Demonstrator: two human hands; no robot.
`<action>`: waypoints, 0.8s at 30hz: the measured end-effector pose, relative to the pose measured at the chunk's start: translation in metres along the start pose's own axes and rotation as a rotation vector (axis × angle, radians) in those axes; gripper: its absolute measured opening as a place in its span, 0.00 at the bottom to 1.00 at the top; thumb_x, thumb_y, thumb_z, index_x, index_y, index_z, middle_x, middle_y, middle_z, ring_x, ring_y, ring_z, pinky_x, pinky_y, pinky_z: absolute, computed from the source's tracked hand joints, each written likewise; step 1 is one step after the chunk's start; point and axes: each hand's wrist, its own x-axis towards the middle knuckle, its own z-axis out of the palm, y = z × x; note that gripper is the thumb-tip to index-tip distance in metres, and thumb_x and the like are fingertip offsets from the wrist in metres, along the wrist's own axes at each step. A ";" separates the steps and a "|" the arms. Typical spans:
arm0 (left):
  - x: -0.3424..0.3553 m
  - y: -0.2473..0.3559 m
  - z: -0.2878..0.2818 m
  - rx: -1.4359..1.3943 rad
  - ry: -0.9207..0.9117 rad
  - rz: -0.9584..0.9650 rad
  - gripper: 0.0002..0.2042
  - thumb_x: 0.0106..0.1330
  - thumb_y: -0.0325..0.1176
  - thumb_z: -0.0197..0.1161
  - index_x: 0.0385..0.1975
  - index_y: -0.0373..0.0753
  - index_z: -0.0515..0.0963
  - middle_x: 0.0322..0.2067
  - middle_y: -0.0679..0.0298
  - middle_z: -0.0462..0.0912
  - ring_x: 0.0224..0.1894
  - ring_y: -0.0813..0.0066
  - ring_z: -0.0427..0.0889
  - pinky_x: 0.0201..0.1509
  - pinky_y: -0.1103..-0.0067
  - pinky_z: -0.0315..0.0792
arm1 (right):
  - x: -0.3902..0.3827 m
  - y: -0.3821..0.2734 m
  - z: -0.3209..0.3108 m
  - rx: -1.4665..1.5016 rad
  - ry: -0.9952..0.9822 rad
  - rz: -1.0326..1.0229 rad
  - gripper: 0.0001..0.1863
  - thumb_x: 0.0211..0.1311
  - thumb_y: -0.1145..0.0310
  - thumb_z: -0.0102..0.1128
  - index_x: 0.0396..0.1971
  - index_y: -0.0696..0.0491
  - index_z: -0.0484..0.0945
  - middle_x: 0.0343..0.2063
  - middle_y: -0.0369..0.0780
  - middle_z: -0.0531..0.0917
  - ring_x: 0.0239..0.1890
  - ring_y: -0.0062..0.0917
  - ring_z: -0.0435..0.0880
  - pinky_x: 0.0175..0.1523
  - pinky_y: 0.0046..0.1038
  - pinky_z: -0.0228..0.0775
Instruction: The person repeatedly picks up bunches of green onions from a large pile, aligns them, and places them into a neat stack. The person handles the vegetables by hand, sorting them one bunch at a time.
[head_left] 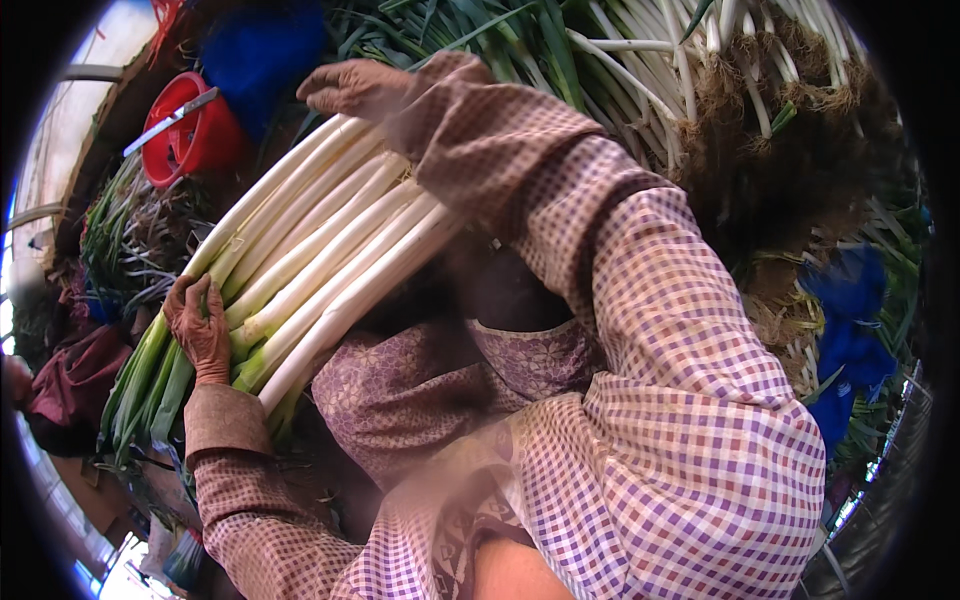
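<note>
A broad bundle of leeks lies slanted across my lap, the thick white stalks up and to the right, the green leaves down at the lower left. My left hand is closed over the bundle's edge, where white turns to green. At the far end of the stalks is my right hand, its fingers stretched out and side by side over the white ends. The sleeve covers part of that wrist, and whether the palm presses on the stalks is hidden.
At the upper left stands a red basin with a knife across its rim. Untrimmed leeks with roots are piled at the back right. Leafy scraps, blue sheeting and maroon cloth lie around.
</note>
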 end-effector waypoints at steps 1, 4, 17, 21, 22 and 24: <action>0.001 -0.004 0.000 0.041 -0.007 0.006 0.08 0.60 0.32 0.63 0.38 0.41 0.80 0.44 0.59 0.76 0.50 0.61 0.71 0.56 0.69 0.62 | -0.025 0.008 -0.027 0.285 0.063 -0.099 0.17 0.66 0.59 0.55 0.51 0.50 0.75 0.42 0.36 0.82 0.46 0.19 0.77 0.51 0.23 0.70; -0.001 -0.009 0.002 -0.031 -0.029 -0.068 0.09 0.60 0.32 0.63 0.39 0.40 0.80 0.45 0.58 0.76 0.50 0.61 0.71 0.57 0.70 0.62 | -0.140 0.050 -0.142 0.323 0.439 0.283 0.26 0.63 0.62 0.55 0.60 0.46 0.61 0.48 0.46 0.78 0.42 0.35 0.81 0.43 0.37 0.74; -0.005 0.011 -0.013 0.277 0.035 0.141 0.11 0.60 0.32 0.62 0.42 0.39 0.78 0.47 0.55 0.74 0.52 0.58 0.70 0.58 0.68 0.62 | -0.383 0.298 -0.028 -0.268 0.375 1.480 0.22 0.62 0.57 0.54 0.50 0.56 0.70 0.39 0.47 0.78 0.33 0.34 0.78 0.39 0.37 0.71; -0.007 0.012 -0.012 0.266 0.021 0.130 0.11 0.59 0.32 0.62 0.41 0.39 0.78 0.46 0.55 0.75 0.51 0.58 0.71 0.58 0.67 0.62 | -0.391 0.256 -0.023 -0.463 0.600 1.121 0.18 0.67 0.57 0.51 0.47 0.56 0.73 0.33 0.46 0.80 0.31 0.33 0.79 0.36 0.37 0.71; -0.008 0.012 -0.012 0.266 0.032 0.125 0.11 0.59 0.32 0.62 0.41 0.39 0.78 0.46 0.55 0.75 0.51 0.57 0.71 0.58 0.67 0.62 | -0.396 0.235 -0.021 -0.378 0.839 1.005 0.18 0.67 0.57 0.50 0.47 0.55 0.73 0.31 0.45 0.79 0.29 0.32 0.79 0.35 0.36 0.71; -0.009 0.011 -0.011 0.250 0.042 0.116 0.11 0.59 0.32 0.62 0.40 0.39 0.78 0.46 0.55 0.75 0.51 0.57 0.71 0.58 0.67 0.63 | -0.398 0.197 -0.024 -0.265 0.914 0.855 0.19 0.66 0.56 0.52 0.47 0.56 0.73 0.29 0.43 0.79 0.28 0.29 0.78 0.34 0.33 0.71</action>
